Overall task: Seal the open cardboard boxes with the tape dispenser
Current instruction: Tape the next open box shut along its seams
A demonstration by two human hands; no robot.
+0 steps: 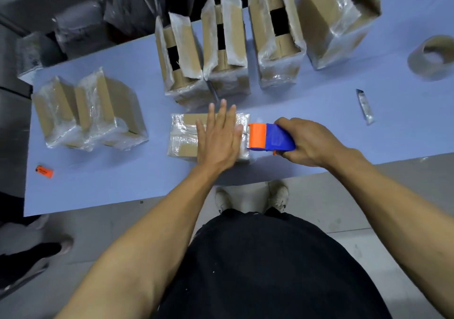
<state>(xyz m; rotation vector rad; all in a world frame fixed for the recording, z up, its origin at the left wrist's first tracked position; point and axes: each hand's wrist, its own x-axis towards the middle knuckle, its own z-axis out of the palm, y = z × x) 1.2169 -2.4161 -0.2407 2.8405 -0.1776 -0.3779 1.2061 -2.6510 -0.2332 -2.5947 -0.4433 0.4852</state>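
A small cardboard box [183, 134], flaps closed and shiny with clear tape, lies on the blue table [103, 186] in front of me. My left hand [218, 136] presses flat on its top, fingers spread. My right hand [309, 141] grips the handle of a blue and orange tape dispenser [270, 138], whose orange front touches the box's right edge. Behind stand three open boxes [181, 58], [224, 48], [276, 36] with flaps up, and a fourth box [336, 21] tipped on its side at the right.
Two taped boxes [86, 112] sit together at the left. A tape roll [432, 58] lies at the far right, a utility knife [366, 107] nearer, an orange lighter [44, 171] front left. Wrapped parcels [78, 26] pile beyond the table. Another person's shoe [49, 247] is on the floor, left.
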